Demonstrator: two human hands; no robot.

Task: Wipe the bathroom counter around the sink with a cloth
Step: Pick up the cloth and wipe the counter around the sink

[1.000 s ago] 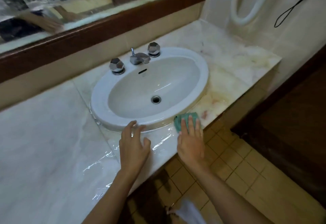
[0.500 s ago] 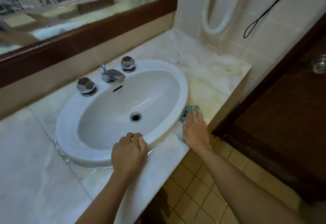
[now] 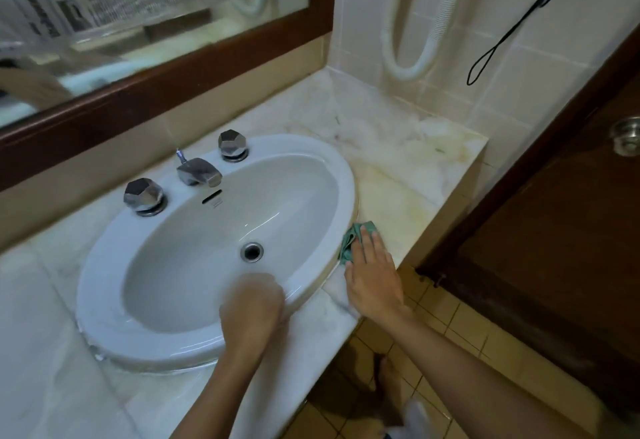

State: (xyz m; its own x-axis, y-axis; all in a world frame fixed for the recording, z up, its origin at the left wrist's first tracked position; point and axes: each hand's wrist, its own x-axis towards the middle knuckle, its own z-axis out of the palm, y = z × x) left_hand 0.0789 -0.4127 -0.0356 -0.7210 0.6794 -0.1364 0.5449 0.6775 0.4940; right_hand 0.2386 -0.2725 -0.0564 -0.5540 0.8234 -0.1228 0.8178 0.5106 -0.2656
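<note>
Cloth (image 3: 349, 243): green, bunched against the right flank of the sink (image 3: 343, 175) on the counter (image 3: 398, 203), having travelled there from the front strip within the last second. Right hand (image 3: 374, 279) presses it down, fingers (image 3: 367, 239) straight, not gripping. Left hand (image 3: 251, 303) sits at the sink's front rim (too blurred to tell whether its fingers are curled). The front strip is judged wiped; the stained right side remains.

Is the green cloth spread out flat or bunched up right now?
Bunched up: the green cloth shows crumpled folds beside the sink, pressed under the right hand.
</note>
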